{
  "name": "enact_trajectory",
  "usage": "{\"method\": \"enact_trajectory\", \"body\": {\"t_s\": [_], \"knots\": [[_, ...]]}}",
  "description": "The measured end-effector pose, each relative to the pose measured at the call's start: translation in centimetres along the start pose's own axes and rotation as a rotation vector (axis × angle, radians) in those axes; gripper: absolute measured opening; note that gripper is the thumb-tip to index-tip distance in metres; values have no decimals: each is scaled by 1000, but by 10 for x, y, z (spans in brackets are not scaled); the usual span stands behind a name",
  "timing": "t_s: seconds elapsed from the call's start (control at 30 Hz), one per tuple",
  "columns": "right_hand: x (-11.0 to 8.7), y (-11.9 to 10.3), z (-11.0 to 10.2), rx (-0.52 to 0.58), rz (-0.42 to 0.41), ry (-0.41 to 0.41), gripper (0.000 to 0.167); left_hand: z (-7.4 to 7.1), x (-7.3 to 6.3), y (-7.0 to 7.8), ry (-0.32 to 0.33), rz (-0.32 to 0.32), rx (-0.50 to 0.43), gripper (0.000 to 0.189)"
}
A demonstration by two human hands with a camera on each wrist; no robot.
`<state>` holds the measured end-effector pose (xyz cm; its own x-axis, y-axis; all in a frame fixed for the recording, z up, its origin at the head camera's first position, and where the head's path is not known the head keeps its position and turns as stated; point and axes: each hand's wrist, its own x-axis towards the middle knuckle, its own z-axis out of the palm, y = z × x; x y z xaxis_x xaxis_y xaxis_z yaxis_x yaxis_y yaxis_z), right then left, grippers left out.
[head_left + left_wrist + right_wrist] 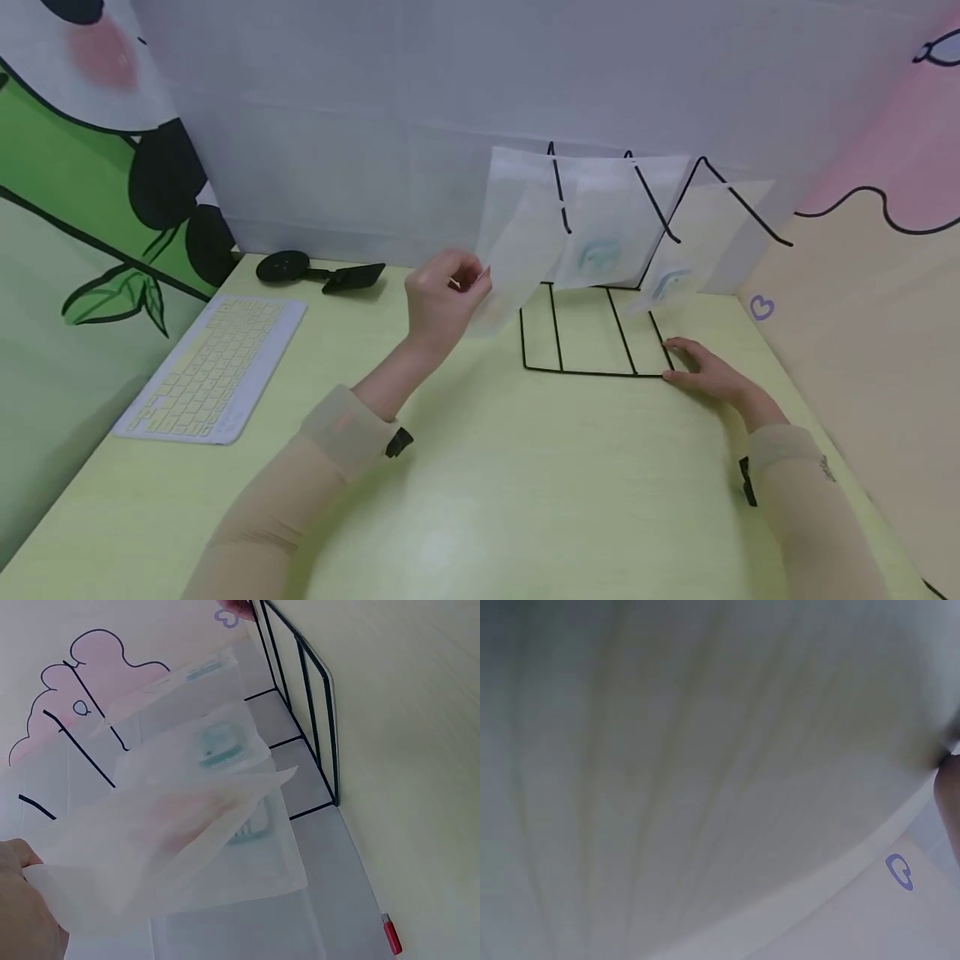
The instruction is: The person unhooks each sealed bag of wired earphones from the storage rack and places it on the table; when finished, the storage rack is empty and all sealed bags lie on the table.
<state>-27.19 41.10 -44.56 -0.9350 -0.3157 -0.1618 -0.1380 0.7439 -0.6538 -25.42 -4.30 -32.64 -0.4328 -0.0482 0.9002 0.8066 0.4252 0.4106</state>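
Note:
My left hand [446,296] pinches the lower left edge of a translucent frosted plastic bag [517,225] between thumb and fingers. That bag hangs on the leftmost peak of a black wire rack [577,372]. Two more frosted bags hang to its right: a middle one [600,229] with a teal print and a right one [701,225] with a blue print. At the rack's front right corner my right hand [708,373] rests its thumb and fingertips against the base wire. Pale sheeting fills most of the right wrist view, with one fingertip [949,799] at its edge.
A white keyboard [217,367] lies at the left of the pale table [487,492]. Behind it sits a black folding stand [315,271] with a round base. The left wrist view shows a small red item [391,935] by the table edge. Printed cloth walls enclose the table.

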Motion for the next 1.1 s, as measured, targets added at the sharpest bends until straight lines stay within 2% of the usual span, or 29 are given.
{"method": "enact_trajectory", "body": {"t_s": [0.3,0.57,0.8,1.1], "knots": [[2,-1,3,-37,-19,-4,73,-14,-2,11,-29,-7,-4,10],[3,-4,6,-45,10,-9,82,-27,-5,17,-39,-2,-18,10],[1,-5,12,-49,7,63,80,-32,-6,21,-62,10,-54,10],[-3,-7,23,-70,13,134,76,-40,-5,26,-64,0,-49,10]]}}
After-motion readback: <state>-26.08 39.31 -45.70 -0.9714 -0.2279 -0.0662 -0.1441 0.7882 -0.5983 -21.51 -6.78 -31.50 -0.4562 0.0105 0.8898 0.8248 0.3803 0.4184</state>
